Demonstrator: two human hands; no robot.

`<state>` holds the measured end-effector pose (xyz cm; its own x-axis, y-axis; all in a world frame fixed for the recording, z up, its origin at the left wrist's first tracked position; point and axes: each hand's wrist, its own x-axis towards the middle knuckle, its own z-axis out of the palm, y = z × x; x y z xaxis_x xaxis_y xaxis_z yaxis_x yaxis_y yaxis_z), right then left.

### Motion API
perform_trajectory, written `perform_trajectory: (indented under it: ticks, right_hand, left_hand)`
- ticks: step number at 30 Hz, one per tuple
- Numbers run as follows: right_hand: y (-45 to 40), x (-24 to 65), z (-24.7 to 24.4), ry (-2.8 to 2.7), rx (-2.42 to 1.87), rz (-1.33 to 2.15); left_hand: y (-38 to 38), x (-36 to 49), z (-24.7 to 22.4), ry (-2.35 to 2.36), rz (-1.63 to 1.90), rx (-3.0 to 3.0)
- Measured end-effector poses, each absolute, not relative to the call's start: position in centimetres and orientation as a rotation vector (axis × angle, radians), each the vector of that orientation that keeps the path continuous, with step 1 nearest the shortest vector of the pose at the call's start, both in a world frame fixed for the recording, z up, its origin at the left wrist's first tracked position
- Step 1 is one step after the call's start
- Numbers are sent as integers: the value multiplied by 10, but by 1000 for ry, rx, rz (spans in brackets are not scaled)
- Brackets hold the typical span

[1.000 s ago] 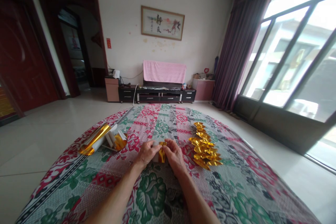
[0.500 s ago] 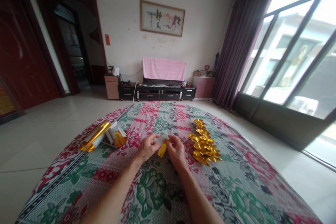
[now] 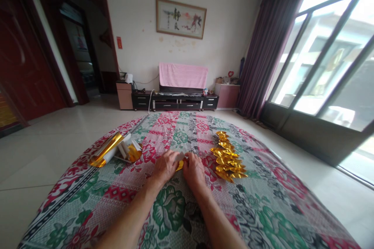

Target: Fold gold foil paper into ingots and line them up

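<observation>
Between my hands is a small piece of gold paper (image 3: 179, 165) with a pale grey side showing at its top. My left hand (image 3: 166, 165) has its fingers closed on the paper's left side. From the right, my right hand (image 3: 193, 169) pinches the same paper, its fingers bent over the edge. Both hands hide much of the piece. Several folded gold paper shapes (image 3: 228, 157) lie in an overlapping column to the right of my hands. Over on the left are a gold and white paper roll (image 3: 107, 151) and a holder with white and gold pieces (image 3: 130, 149).
A flowered cloth (image 3: 168, 210) covers the round table under my arms. Beyond its far edge stand a low black cabinet (image 3: 178, 105) and a pink cloth (image 3: 183, 75) over a screen. A purple curtain (image 3: 257, 46) hangs at the right.
Both hands have turned inward and closed further over the gold paper. Less of its gold side shows between them now.
</observation>
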<state>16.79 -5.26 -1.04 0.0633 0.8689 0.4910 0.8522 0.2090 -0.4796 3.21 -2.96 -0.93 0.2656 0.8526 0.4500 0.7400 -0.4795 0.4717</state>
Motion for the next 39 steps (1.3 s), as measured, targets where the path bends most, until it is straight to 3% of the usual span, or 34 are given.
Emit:
perform_trajectory:
  ticks: [12,39]
  right_hand:
    - [-53,169,-13,-1748,-1622,-41]
    - [-57,160,-17,-1803,-1711,-68]
  left_hand:
    - [-36,32,-4,1533,861,2518]
    - [-19,28,-17,1448,939,2465]
